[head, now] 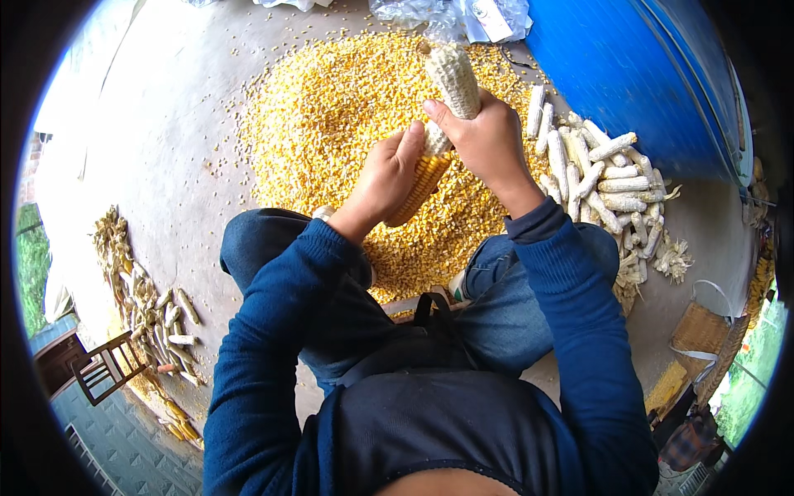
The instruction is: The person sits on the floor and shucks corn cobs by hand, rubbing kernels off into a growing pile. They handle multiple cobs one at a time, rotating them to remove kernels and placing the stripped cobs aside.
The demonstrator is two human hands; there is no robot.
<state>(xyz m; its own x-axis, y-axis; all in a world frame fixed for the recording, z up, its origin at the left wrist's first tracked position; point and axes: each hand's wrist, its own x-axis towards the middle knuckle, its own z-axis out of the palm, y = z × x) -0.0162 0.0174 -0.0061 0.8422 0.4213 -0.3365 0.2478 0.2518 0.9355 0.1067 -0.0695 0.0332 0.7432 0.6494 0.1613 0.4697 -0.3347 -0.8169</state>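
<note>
My left hand (388, 177) grips an ear of corn (425, 180) whose lower part still bears yellow kernels, while its upper end is stripped pale. In my right hand (490, 139) is a bare corncob (453, 71), tilted upward. The two cobs meet or nearly meet between my thumbs; the contact is partly hidden by my fingers. Below both hands, between my knees, spreads a wide pile of loose corn kernels (310, 124) on the concrete floor.
To the right lies a heap of stripped cobs (623, 186), beside a large blue container (614, 80). Clear plastic bags (415, 12) lie at the far edge. More cobs and husks (164, 328) are at left, near a wooden chair (108, 366). A woven basket (701, 335) stands at right.
</note>
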